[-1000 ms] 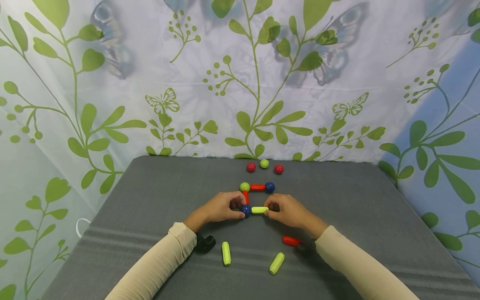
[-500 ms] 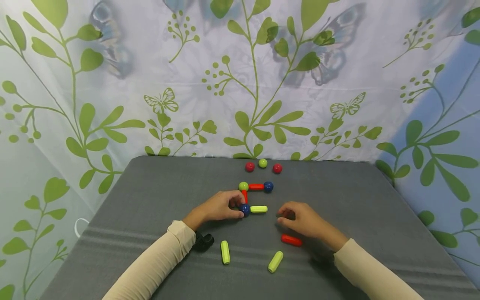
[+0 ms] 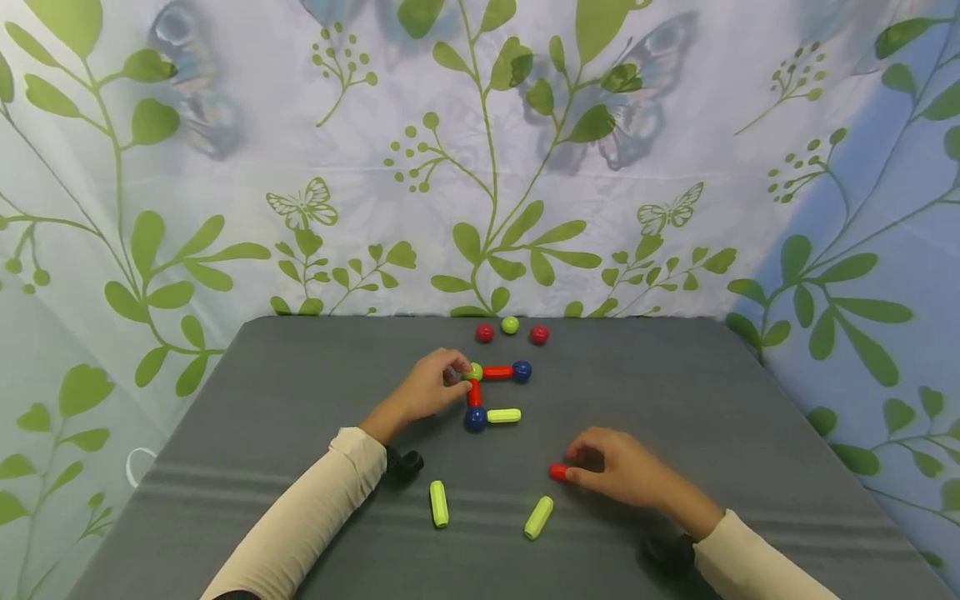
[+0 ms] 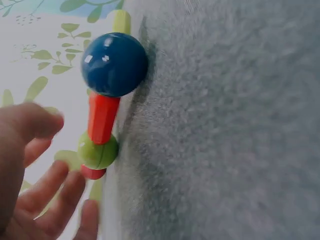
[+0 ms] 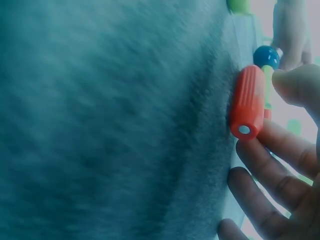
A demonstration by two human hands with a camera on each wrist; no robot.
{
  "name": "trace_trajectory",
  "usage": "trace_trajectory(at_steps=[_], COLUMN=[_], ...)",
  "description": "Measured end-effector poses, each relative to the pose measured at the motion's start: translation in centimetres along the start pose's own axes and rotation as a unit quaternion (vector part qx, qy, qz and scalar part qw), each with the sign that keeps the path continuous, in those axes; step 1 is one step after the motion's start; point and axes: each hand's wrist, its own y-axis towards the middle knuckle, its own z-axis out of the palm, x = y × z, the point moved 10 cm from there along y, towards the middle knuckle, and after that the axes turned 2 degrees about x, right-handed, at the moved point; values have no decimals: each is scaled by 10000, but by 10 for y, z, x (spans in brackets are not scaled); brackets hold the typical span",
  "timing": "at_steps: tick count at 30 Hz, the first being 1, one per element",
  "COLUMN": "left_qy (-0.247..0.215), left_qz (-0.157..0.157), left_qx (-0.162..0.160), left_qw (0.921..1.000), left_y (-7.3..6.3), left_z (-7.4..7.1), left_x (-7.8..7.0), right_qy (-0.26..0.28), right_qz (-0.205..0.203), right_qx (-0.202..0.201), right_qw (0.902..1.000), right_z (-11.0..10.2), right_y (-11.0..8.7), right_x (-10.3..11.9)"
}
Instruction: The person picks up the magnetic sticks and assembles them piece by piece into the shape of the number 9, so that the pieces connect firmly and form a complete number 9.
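On the table lies a joined figure of magnetic balls and rods: a green ball (image 4: 98,150), a red rod (image 4: 103,120), a blue ball (image 3: 476,418) and a yellow-green rod (image 3: 503,415), plus another red rod (image 3: 497,372) leading to a second blue ball (image 3: 522,371). My left hand (image 3: 435,385) is beside the green ball, its fingers spread and apart from it in the left wrist view. Around a loose red rod (image 5: 248,102) my right hand (image 3: 626,468) reaches with thumb and fingers parted; the rod lies on the cloth between them.
Two red balls (image 3: 485,332) (image 3: 539,334) and a green ball (image 3: 510,325) stand near the table's back edge. Closer to me lie two yellow-green rods (image 3: 438,504) (image 3: 538,517). A patterned curtain (image 3: 360,158) hangs behind the grey table (image 3: 315,358).
My right hand let go of the yellow-green rod and moved right and nearer to the loose red rod. My left hand left the near blue ball and moved back toward the green ball.
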Motion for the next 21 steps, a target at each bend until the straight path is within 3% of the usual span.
trace_trajectory(at_steps=[4, 10, 17, 21], left_qy=[125, 87, 79, 71], left_qz=[-228, -462, -161, -145], left_qx=[-390, -296, -260, -243], left_qw=[9989, 9985, 9995, 9996], left_y=[8, 17, 21, 22], left_z=[-6, -1, 3, 4], left_x=[6, 16, 16, 16], right_qy=[-196, -343, -553, -694], right_qz=[-120, -264, -13, 62], right_qx=[-85, -204, -193, -200], right_qw=[9997, 9989, 9983, 9974], right_z=[1, 1, 2, 1], right_y=[-3, -7, -11, -13], right_x=[4, 6, 1, 0])
